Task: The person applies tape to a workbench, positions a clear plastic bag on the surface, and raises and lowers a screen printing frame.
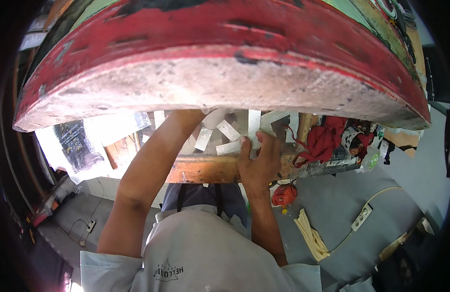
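A big frame or panel, red with a worn whitish near edge, spans the top of the view close to me. My left forearm reaches up beneath its edge, where my left hand is hidden. My right hand rests over the near wooden edge of a glass-topped table, thumb and fingers apart. Just beyond its fingertips a long white strip runs away under the panel. Shorter whitish strips, such as one strip and another strip, lie on the glass left of my right hand.
A crumpled red cloth lies at the table's right end beside a roll. A dark-printed white sheet is on the left. On the floor to the right are a red-orange object, a bundled cream cord and a power strip.
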The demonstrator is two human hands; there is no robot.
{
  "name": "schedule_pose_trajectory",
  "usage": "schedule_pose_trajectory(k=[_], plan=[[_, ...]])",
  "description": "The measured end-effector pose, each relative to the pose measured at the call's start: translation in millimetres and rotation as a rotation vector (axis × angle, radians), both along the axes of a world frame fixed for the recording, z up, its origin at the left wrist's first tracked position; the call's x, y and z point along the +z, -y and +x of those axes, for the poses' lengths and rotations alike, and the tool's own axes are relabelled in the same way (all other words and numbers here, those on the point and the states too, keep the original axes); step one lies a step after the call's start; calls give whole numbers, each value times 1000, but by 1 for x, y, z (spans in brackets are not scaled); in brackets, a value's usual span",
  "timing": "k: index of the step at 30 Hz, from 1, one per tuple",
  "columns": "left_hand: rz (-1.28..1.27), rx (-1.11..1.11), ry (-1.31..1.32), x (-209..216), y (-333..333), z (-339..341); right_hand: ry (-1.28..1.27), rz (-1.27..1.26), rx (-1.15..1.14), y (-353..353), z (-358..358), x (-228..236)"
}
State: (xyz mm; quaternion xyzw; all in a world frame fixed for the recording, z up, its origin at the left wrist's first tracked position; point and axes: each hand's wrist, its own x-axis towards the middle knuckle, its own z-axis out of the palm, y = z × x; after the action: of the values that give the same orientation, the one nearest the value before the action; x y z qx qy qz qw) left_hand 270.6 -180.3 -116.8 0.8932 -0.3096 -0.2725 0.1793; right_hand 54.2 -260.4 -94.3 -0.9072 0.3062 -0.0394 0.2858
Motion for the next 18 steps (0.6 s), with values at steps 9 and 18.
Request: schedule_pose_trajectory(k=[9, 18], plan=[[-48, 7, 59, -2, -9, -3, 100, -90, 36, 1, 9, 1], [-126, -14, 148, 3, -33, -13, 74, -110, 110, 9, 10, 6]])
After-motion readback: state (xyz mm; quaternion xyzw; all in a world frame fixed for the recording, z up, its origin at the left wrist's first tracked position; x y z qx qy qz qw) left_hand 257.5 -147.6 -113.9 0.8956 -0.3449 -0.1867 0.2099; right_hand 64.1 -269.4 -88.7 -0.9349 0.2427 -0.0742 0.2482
